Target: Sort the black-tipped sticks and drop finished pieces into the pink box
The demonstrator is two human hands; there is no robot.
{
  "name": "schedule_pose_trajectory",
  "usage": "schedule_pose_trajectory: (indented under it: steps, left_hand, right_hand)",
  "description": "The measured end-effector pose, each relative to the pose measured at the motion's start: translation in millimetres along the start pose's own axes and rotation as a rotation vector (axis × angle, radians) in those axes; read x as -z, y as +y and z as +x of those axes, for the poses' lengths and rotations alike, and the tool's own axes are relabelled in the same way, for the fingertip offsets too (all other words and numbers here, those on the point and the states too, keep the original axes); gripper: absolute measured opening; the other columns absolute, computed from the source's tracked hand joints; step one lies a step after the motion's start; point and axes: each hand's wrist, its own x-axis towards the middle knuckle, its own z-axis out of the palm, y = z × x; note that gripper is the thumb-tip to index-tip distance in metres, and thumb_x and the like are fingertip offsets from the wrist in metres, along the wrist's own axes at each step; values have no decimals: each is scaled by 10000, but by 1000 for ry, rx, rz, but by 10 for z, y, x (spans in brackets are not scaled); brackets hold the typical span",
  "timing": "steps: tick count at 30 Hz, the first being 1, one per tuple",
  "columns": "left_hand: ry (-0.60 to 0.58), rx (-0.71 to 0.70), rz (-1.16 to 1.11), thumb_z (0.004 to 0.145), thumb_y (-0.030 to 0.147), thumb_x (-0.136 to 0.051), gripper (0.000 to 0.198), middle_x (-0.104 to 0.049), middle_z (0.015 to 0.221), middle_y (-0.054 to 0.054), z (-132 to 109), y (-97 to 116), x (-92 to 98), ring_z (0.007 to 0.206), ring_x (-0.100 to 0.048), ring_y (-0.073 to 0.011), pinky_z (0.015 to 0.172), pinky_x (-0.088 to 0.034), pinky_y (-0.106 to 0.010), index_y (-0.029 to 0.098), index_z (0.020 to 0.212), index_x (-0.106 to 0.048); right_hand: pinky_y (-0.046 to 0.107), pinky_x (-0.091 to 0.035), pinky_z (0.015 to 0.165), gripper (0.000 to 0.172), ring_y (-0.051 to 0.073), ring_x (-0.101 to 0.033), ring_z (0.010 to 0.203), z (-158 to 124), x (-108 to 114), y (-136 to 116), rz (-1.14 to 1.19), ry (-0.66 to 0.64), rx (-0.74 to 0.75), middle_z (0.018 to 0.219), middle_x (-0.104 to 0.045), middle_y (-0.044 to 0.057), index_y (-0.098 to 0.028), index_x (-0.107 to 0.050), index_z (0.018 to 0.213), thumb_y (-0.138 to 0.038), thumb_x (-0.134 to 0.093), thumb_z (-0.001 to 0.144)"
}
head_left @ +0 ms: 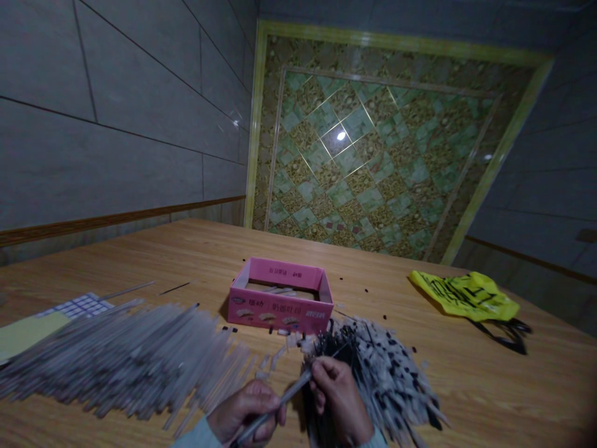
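My left hand is closed around the lower part of a thin grey tube, low in the middle of the view. The tube slants up to the right, and its upper end sits in the pinched fingers of my right hand. Just beyond and beside my right hand lies a heap of thin black and whitish sticks. To the left of my left hand spreads a wide pile of long, translucent tubes. Small clear and black pieces lie scattered between the piles.
A pink open-topped box stands beyond my hands, with some pale sticks inside. At the right lies a yellow bag with black print. A checked cloth and a pale yellow-green sheet lie at the left on the wooden table.
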Motion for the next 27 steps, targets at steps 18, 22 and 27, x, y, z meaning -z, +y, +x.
schedule_pose_trajectory:
  steps: [18,22,27]
  left_hand:
    - [112,-74,237,631,440,-650,358,-492,325,16,20,-46,-28,211,-265,-31,261,-98,-200,84,634,-687]
    - [138,-82,346,630,456,-646,374,-506,348,9,17,-60,-50,223,-279,-29,265,-94,-201,86,631,-697]
    - [180,-70,390,623,465,-642,384,-511,352,9,53,-105,-10,232,-291,-37,266,-120,-198,85,636,-697]
  right_hand:
    - [155,-229,258,397,26,-271,284,7,-68,8,-71,109,-5,434,-388,-80,-151,-504,558,-500,-611,714]
    - [179,-158,303,442,33,-223,315,10,-27,-15,-136,83,-44,419,-299,-96,-180,-411,503,-531,-591,704]
    - [201,-220,432,405,77,-260,485,18,-5,1,-240,128,61,494,-323,-63,-151,-464,520,-477,-596,720]
